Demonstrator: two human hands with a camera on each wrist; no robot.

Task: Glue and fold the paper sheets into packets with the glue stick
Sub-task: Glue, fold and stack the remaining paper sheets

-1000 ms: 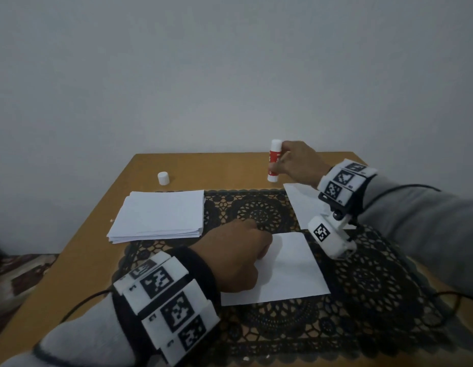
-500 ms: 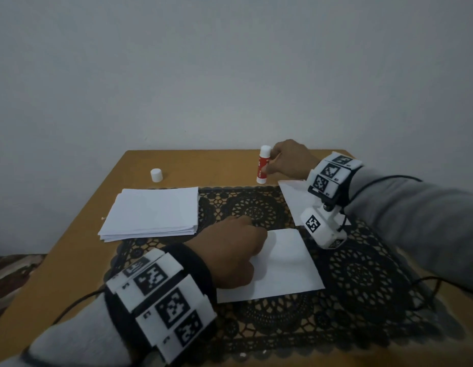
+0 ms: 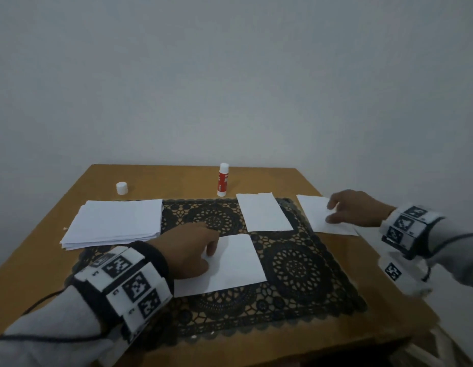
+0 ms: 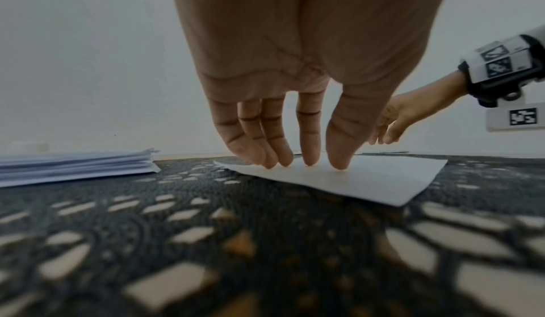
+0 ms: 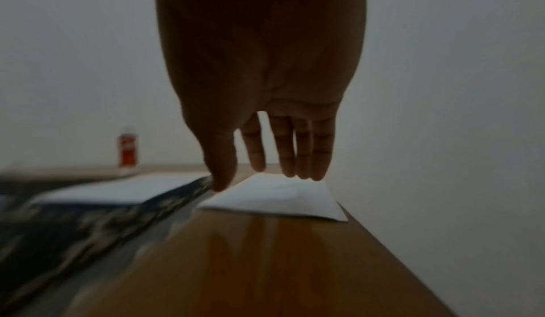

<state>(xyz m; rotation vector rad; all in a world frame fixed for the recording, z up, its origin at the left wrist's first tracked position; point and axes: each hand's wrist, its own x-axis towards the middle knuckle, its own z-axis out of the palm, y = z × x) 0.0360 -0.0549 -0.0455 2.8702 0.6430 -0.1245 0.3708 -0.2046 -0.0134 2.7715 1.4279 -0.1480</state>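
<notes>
A white folded sheet (image 3: 230, 263) (image 4: 368, 179) lies in the middle of the black lace mat (image 3: 296, 263). My left hand (image 3: 195, 250) (image 4: 294, 158) presses its left part with straight fingertips. The red-and-white glue stick (image 3: 223, 180) (image 5: 128, 149) stands upright and free at the table's back, uncapped, with its white cap (image 3: 122, 188) far to the left. My right hand (image 3: 354, 210) (image 5: 265, 175) is open, fingers down on a folded paper (image 3: 322, 218) (image 5: 283, 196) at the table's right edge. Another folded paper (image 3: 264, 213) (image 5: 123, 190) lies between it and the mat's back.
A stack of white sheets (image 3: 116, 222) (image 4: 73, 164) sits at the left, partly on the mat. The wooden table (image 3: 336, 337) ends close to the right of my right hand, with a pale wall beyond.
My right hand let go of the glue stick, left it standing at the back, and moved right onto the paper at the table's edge. The left hand stayed on the sheet.
</notes>
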